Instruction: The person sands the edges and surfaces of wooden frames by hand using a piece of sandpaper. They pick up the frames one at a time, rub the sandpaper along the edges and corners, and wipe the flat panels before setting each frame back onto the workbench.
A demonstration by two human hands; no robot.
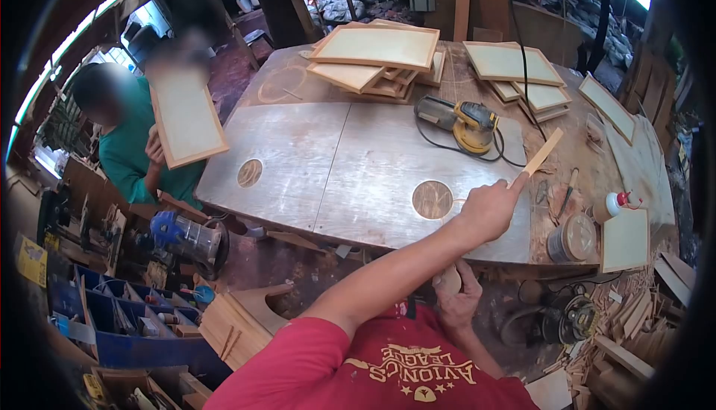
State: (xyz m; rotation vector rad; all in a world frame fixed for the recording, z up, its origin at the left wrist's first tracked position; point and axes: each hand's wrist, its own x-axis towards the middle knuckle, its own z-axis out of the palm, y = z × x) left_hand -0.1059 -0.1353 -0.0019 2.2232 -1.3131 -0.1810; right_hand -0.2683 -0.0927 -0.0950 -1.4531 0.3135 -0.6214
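Observation:
My left hand (488, 210) reaches across the table, its fingers wrapped round a flat pale wooden stick (544, 152) that points up and to the right. Below the table's front edge, close to my chest, my right hand (460, 300) is closed round a small pale rounded piece (447, 282); I cannot tell what it is. Under my left arm lies a shiny metal-faced board (283, 158) with a round cut-out (432, 200) near my left wrist. Beyond that hand rests a yellow and black sander (473, 125) with its cord.
Framed panels (375, 45) are stacked at the back, with more panels (514, 63) right. A tub (572, 238), a white bottle (613, 205) and a brush (571, 183) stand or lie right. At left, a person in green (123, 149) holds a framed panel (188, 119).

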